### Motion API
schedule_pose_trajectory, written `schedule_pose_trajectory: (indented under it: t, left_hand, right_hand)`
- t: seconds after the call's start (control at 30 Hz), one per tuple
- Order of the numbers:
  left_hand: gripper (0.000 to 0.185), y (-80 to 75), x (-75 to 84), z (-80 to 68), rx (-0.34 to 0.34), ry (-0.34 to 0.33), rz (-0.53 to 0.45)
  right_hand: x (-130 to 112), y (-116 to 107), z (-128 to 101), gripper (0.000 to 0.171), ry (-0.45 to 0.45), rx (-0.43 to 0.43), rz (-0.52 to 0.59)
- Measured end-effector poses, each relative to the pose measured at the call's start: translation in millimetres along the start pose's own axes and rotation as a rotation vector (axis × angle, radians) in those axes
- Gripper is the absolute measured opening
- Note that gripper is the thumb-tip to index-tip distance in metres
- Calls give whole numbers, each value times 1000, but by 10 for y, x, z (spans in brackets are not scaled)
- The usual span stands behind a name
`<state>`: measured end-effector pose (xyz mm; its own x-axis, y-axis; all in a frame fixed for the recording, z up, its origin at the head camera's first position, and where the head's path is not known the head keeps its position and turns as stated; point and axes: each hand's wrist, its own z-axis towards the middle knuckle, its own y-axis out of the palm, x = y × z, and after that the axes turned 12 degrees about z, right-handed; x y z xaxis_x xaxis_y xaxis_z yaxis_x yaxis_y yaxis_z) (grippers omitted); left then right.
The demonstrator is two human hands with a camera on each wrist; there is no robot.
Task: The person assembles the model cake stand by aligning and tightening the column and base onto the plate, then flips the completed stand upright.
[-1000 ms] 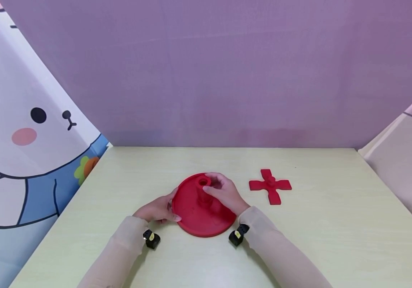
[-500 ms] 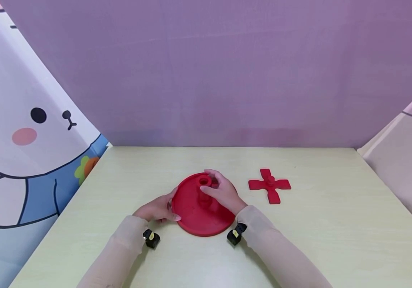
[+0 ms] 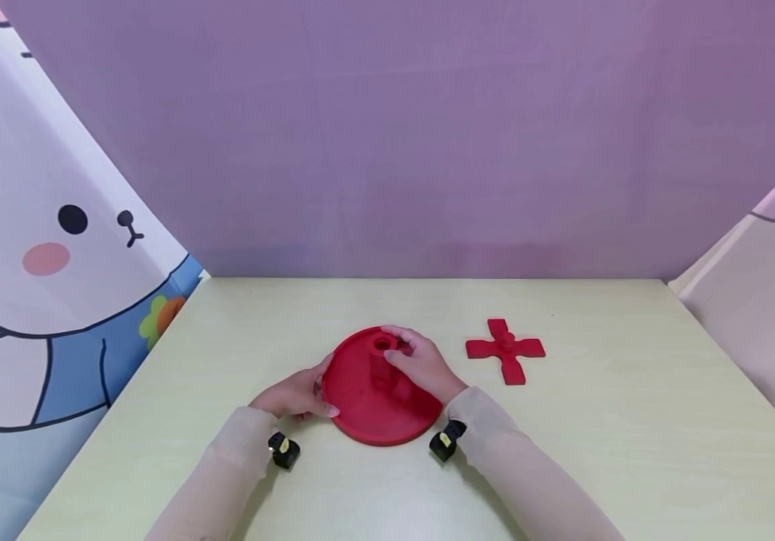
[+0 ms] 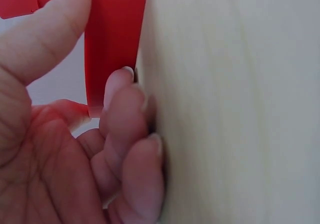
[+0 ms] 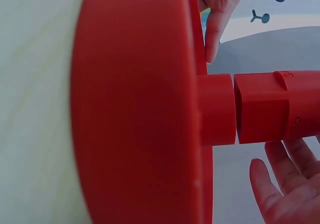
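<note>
Head view: left hand [image 3: 295,397] pinches the near-left rim of the red disc [image 3: 360,406], thumb on top and fingers curled under the edge against the table [image 3: 597,421]. Right hand [image 3: 421,364] sits at the disc's centre, fingers loosely curled about the upright red post [image 3: 382,353]. The right wrist view shows those fingers [image 5: 287,184] spread beside the post's collar, so I cannot tell whether they actually clasp it. The disc lies flat between the two hands. Well off to the right of the right hand lies a red cross piece [image 3: 505,350]
</note>
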<state>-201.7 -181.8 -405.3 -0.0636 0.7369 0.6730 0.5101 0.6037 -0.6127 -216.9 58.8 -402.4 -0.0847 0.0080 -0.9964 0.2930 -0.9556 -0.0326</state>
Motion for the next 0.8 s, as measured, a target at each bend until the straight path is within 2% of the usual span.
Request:
schedule_pose_trajectory:
  t: [0.17,0.43,0.8]
  left_hand:
    - [102,1,-2,4,-2,-19,8]
    - [103,-3,8,2,-2,-30,14]
    - [102,3,9,16,6,-34,14]
  right_hand:
    - [-2,-7,-1,46,1,-9,8]
    - [16,-7,-4,46,-9,35,19]
    - [56,-40,-32,49,8,-23,107]
